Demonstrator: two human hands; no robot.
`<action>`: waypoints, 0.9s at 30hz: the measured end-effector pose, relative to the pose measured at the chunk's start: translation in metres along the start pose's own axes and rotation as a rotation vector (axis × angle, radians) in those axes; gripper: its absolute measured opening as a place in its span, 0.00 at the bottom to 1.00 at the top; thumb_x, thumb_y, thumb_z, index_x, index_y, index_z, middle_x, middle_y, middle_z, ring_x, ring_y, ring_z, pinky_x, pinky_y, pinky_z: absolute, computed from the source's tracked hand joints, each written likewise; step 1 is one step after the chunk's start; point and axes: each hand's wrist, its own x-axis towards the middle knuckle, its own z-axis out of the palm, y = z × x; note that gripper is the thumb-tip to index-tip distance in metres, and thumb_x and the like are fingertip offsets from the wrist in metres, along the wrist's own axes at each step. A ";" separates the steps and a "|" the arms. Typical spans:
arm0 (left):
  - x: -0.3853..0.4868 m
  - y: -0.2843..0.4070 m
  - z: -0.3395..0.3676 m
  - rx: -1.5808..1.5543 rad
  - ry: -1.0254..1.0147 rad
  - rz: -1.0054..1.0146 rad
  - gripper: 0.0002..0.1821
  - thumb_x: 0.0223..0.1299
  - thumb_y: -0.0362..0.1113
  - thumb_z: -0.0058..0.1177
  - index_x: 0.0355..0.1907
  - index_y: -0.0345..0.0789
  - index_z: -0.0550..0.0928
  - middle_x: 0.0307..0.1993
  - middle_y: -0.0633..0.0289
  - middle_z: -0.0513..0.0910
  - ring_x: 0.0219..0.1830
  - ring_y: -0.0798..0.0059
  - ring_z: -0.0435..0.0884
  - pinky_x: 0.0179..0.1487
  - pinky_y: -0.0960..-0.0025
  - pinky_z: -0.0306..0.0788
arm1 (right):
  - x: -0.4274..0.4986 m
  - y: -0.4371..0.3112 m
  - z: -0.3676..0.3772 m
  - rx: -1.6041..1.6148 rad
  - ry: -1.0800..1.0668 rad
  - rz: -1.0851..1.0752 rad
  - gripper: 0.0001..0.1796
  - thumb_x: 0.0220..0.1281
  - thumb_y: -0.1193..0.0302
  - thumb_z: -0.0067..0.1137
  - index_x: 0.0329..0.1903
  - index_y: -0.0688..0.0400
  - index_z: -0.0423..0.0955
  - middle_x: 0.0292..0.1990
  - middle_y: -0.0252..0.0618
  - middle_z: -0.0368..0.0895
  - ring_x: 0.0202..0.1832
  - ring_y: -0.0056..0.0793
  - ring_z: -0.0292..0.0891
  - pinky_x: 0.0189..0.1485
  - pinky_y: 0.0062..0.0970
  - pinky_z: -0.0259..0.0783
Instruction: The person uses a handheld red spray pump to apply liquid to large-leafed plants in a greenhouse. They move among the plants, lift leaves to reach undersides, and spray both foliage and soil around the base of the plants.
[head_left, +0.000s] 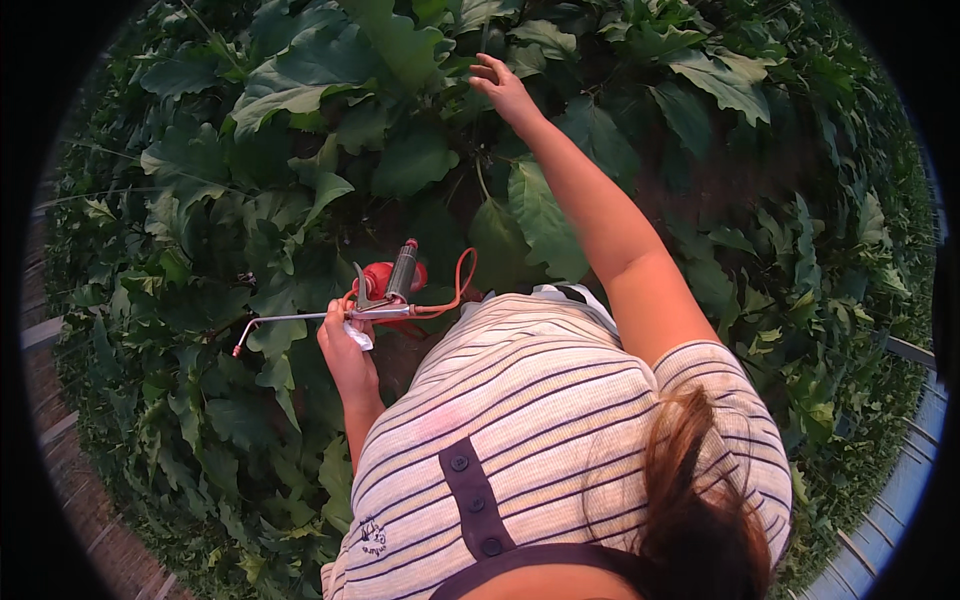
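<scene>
My left hand (349, 349) grips a metal spray gun by its front end, low at the left of my body. The thin lance (289, 318) points left and bends down to a small nozzle (238, 349). A dark ribbed handle (403, 271) and a curved trigger lever (361, 285) stand up from the gun, clear of my fingers. A crumpled white scrap (360, 336) is tucked in the same hand. My right hand (501, 86) reaches forward over broad lobed leaves (416, 161), fingers a little bent and slightly apart, with nothing seen in it.
An orange-red hose (461, 281) loops from the gun's rear towards my waist. Behind the handle is a round red object (377, 279), partly hidden. Thin strings (127, 191) cross the foliage at left. Dense plants surround me; blue sheeting (892, 517) lies at the lower right edge.
</scene>
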 end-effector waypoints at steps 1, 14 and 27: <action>-0.004 0.000 -0.001 0.009 -0.002 0.000 0.13 0.74 0.43 0.45 0.38 0.36 0.78 0.24 0.76 0.71 0.24 0.90 0.67 0.25 0.82 0.55 | -0.007 -0.006 0.012 0.054 -0.055 0.066 0.30 0.63 0.66 0.60 0.67 0.60 0.67 0.59 0.46 0.80 0.61 0.35 0.76 0.62 0.31 0.70; -0.025 -0.003 0.077 0.153 0.179 0.095 0.14 0.73 0.43 0.44 0.41 0.35 0.78 0.27 0.74 0.74 0.25 0.90 0.70 0.24 0.83 0.59 | -0.039 -0.020 0.059 -0.198 0.043 -0.076 0.28 0.60 0.70 0.60 0.63 0.58 0.64 0.54 0.49 0.75 0.59 0.50 0.70 0.61 0.43 0.68; -0.047 -0.023 0.238 0.228 0.347 0.121 0.14 0.72 0.42 0.44 0.43 0.34 0.77 0.26 0.73 0.74 0.23 0.88 0.70 0.22 0.82 0.57 | -0.056 0.011 -0.053 -0.055 -0.342 0.024 0.43 0.61 0.69 0.58 0.76 0.60 0.48 0.72 0.56 0.56 0.72 0.55 0.57 0.72 0.46 0.58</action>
